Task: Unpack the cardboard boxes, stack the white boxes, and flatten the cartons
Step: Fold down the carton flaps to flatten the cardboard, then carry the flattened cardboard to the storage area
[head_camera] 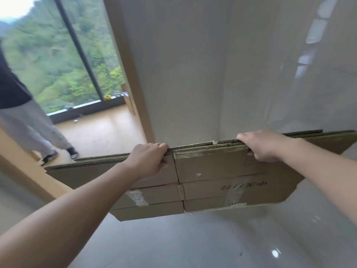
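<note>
**Asker:** What are the hands doing right now?

**Describer:** Both hands hold a bundle of flattened cartons [222, 171] on edge, clear of the pale glossy floor [193, 244]. The left hand [147, 158] has its grip clenched over the top edge near the middle, fingers curled over the far side. The right hand [260, 146] grasps the same top edge further right, thumb on the near face.

**Asker:** Where do the cartons sit in the room?

**Describer:** In front of a white wall [193, 74], the bundle running left to right and sloping up toward the right. Several corrugated layers show along the top edge, and some are slipping out of line at both ends. Old tape [136, 197] and handwriting mark the near face. No white boxes are in view.

**Asker:** How should this step be done well?

**Describer:** I'd judge the flattening done for these and the bundle ready to be set down. Pinch all layers together, since the loose ends could fan out. Lower the bottom edge to the floor first, then lean the bundle against the wall.

**Asker:** Anything to watch for?

**Describer:** Another person's legs [38, 132] stand at left near a large window [58, 55], close to the bundle's left end, so swing it carefully.
</note>
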